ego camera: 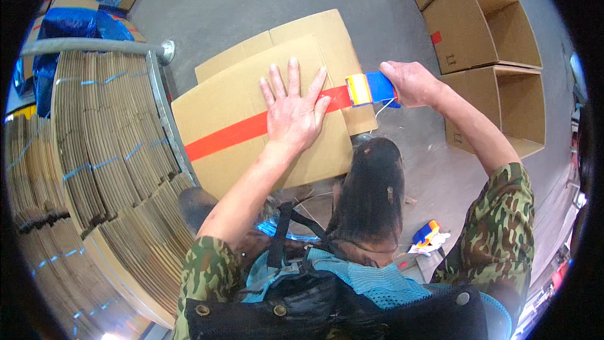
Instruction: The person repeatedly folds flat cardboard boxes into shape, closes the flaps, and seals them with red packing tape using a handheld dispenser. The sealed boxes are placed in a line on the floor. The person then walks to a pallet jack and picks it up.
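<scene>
A cardboard box (226,127) lies in front of my knees with a strip of red packing tape (236,133) running across its top face. My left hand (293,113) rests flat on the box, fingers spread, with the thumb side over the tape. To the right, my right hand (413,82) grips a blue and yellow tape dispenser (373,89) at the box's right edge. The red tape runs from under my left hand to the dispenser. Box flaps (325,28) stick out at the far side.
Bundled flat cardboard sheets (113,127) stand at left behind a metal rail (94,46). Open cardboard boxes (460,33) are lined up at right. Blue plastic wrapping (71,23) covers things at upper left. Another tape dispenser (427,233) lies near my right knee.
</scene>
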`<state>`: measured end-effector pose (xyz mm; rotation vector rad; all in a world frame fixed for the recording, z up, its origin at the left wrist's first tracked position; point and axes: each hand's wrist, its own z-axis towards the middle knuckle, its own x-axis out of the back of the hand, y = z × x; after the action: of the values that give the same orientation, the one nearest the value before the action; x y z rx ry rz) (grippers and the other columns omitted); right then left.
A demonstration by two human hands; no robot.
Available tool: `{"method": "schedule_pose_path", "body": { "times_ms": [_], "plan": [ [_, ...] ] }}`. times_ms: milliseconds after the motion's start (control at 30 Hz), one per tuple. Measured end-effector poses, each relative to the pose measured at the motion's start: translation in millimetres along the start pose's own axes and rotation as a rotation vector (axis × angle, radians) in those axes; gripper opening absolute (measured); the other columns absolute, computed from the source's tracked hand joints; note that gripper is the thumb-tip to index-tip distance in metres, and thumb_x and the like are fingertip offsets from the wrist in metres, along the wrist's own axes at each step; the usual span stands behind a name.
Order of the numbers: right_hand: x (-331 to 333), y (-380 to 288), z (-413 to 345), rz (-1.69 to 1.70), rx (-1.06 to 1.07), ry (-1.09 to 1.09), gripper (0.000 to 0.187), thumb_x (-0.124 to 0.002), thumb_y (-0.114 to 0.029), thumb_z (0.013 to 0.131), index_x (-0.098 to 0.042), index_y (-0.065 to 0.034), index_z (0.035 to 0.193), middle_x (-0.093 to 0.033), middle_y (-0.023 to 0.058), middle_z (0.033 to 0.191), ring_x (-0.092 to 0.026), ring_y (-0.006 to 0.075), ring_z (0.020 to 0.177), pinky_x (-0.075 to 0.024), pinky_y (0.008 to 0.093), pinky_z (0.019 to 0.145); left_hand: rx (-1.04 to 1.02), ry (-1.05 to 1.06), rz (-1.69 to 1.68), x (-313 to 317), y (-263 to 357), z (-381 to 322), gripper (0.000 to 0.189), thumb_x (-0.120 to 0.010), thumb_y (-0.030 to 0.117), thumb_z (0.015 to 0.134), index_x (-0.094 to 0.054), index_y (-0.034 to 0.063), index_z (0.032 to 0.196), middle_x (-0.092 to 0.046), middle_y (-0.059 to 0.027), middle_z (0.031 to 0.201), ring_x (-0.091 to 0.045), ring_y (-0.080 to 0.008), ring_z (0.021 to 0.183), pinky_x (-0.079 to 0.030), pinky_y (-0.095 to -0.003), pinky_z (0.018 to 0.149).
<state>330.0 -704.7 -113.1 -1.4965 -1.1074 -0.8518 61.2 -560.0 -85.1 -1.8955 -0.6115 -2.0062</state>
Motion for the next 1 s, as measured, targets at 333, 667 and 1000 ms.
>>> {"method": "schedule_pose_path", "body": {
  "times_ms": [333, 667, 1000],
  "plan": [
    [-118, 35, 34, 0.315, 0.115, 0.143, 0.038, -0.073, -0.012, 0.077, -0.046, -0.0062, 0.103, -0.061, 0.0161, 0.097, -0.064, 0.0400, 0.092, -0.0539, 0.0467, 0.076, -0.220, -0.105, 0.010, 13, -1, 9, 0.050, -0.055, 0.042, 0.096, -0.054, 0.0248, 0.143, -0.025, -0.0170, 0.162, -0.011, -0.0504, 0.149, -0.007, -0.0646, 0.118],
    [-80, -7, 35, -0.068, -0.110, 0.028, 0.030, -0.071, -0.012, 0.079, -0.056, -0.0077, 0.103, -0.067, 0.0135, 0.094, -0.069, 0.0314, 0.091, -0.0583, 0.0437, 0.071, -0.649, -0.448, 0.229, 23, 35, 54, 0.050, -0.054, 0.049, 0.092, -0.074, 0.0038, 0.096, -0.069, -0.0121, 0.106, -0.044, -0.0356, 0.136, -0.015, -0.0637, 0.118],
    [-137, 35, -39, 0.142, -0.841, -0.314, 0.030, -0.080, -0.023, 0.066, -0.072, -0.0046, 0.089, -0.073, 0.0188, 0.093, -0.074, 0.0302, 0.088, -0.0592, 0.0460, 0.068, -0.491, -1.168, 0.598, -9, 96, 90, 0.055, -0.053, 0.046, 0.089, -0.069, 0.0048, 0.121, -0.063, -0.0211, 0.129, -0.053, -0.0355, 0.130, -0.021, -0.0640, 0.115]
  ]
}}
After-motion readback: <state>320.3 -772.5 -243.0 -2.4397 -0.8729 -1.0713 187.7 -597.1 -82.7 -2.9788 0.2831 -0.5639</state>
